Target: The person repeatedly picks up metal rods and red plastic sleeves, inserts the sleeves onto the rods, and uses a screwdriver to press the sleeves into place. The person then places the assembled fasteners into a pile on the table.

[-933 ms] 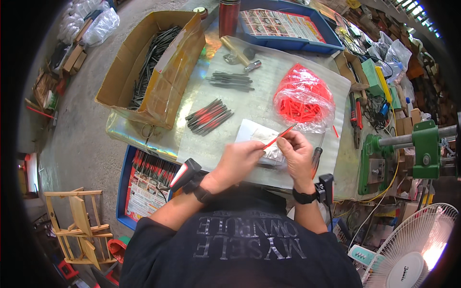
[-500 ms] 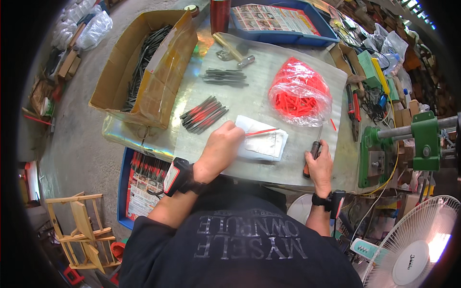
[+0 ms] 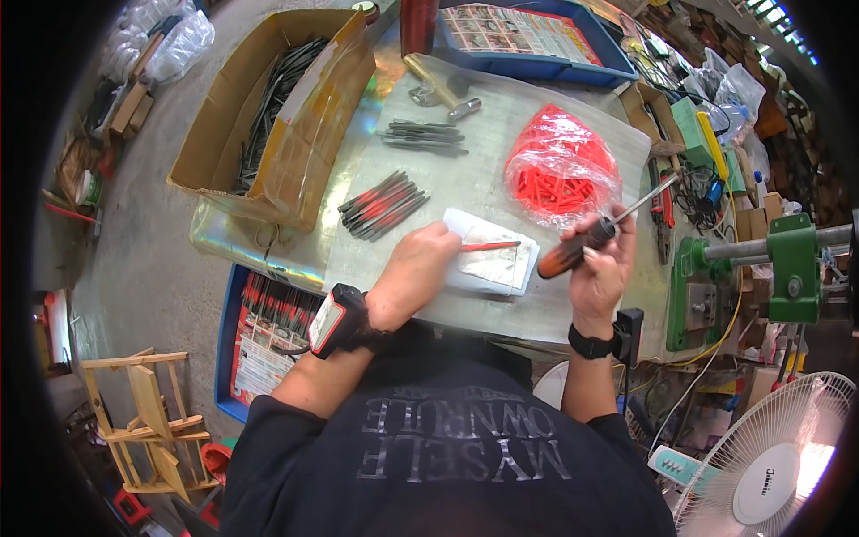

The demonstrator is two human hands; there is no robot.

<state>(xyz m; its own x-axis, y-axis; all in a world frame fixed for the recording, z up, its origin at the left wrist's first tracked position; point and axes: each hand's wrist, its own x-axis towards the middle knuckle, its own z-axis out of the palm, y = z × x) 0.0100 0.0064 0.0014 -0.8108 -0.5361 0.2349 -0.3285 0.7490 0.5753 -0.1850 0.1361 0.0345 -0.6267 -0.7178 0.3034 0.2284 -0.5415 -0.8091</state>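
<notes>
My left hand (image 3: 413,268) is closed in a pinch on one end of a thin rod with a red sleeve (image 3: 490,246), above a white folded pad (image 3: 488,273). My right hand (image 3: 601,277) grips a screwdriver (image 3: 573,251) by its black and orange handle, raised off the table, its metal shaft slanting up to the right. Left of the pad lies a bundle of dark rods with red middles (image 3: 383,206). Farther back is a row of plain dark rods (image 3: 423,137). A clear plastic bag of red tubes (image 3: 562,166) rests behind my right hand.
A cardboard box (image 3: 309,152) holding many dark rods stands at left. Behind are a hammer (image 3: 441,87) and a blue tray (image 3: 617,72). Pliers (image 3: 662,215) and a green press (image 3: 693,300) are at right, a fan (image 3: 769,474) below. Another blue tray (image 3: 225,358) holds red-sleeved rods.
My right hand has lifted the screwdriver off the table, its shaft swinging to the upper right. My left hand stays by the pad with the red-sleeved rod.
</notes>
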